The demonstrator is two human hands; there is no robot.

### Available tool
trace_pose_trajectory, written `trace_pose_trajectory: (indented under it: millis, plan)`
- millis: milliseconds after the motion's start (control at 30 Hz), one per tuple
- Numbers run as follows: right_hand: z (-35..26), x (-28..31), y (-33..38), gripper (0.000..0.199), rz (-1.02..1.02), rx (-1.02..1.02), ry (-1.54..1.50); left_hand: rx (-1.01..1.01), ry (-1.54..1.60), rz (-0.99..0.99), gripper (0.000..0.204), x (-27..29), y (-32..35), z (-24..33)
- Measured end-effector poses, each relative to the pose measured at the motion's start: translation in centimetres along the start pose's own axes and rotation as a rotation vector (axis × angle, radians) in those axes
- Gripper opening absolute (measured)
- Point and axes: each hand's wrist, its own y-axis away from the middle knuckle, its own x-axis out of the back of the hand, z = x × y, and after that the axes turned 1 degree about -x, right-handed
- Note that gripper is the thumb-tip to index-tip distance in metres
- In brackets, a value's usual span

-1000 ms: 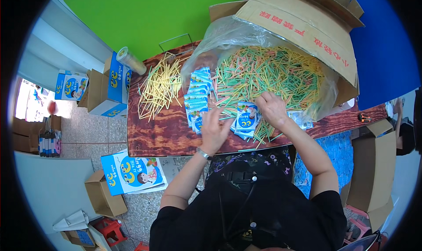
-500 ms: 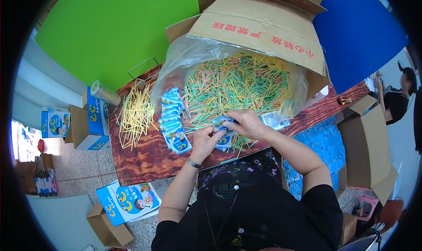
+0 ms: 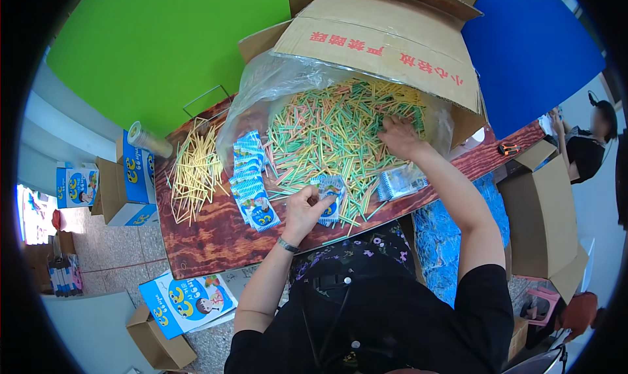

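My left hand is closed on a small blue-and-white packet near the table's front edge, its thumb lying across the packet's face. Farther right, my right hand rests on a big heap of thin pink, green and yellow sticks. Its thumb and fingers look apart, though some fingertips sink out of sight among the sticks. Left of my left hand lies an overlapping row of similar packets. More packets in clear film lie below my right hand.
The heap spills from a plastic-lined cardboard carton tipped on its side on the red-brown table. Pale yellow sticks lie at the left, beside a clear tub. Open cartons stand right; another person sits beyond.
My right hand has left the packet and moved up and right onto the coloured sticks. My left hand still holds the packet at nearly the same place.
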Motion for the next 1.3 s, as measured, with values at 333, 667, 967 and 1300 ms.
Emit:
trace_pose_trajectory:
  millis: [333,667,967,1300]
  plan:
    - [1.1,0.1,-0.5,0.021,0.116,0.059,-0.015,0.004,-0.004,0.041,0.040,0.5,-0.1,0.0]
    - [1.8,5.2,-0.6,0.036,-0.132,-0.093,-0.202,-0.002,0.000,0.072,0.037,0.2,-0.2,-0.1]
    - [-0.2,7.6,0.1,0.030,-0.581,-0.001,-1.338,-0.151,-0.117,0.168,0.026,0.6,-1.4,0.1]
    - [-4.8,7.6,1.1,0.020,-0.607,0.193,-1.664,-0.210,-0.106,0.219,0.026,1.5,-2.1,0.3]
